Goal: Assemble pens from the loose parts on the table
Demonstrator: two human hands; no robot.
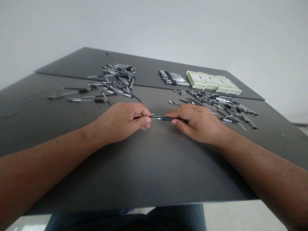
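Note:
Between my two hands a pen with a clear barrel and a black grip lies level, a little above the table. My left hand pinches its left end between thumb and fingers. Around the other end, by the black grip, the thumb and fingers of my right hand are closed. A dark thin piece sticks out past the right fingertips, partly hidden by the hand. Both tips of the pen are covered by my fingers.
A loose heap of pens lies at the back left. Pen parts are scattered behind my right hand. Farther back are a neat row of pens and green-white boxes. The grey table's front edge is near my lap.

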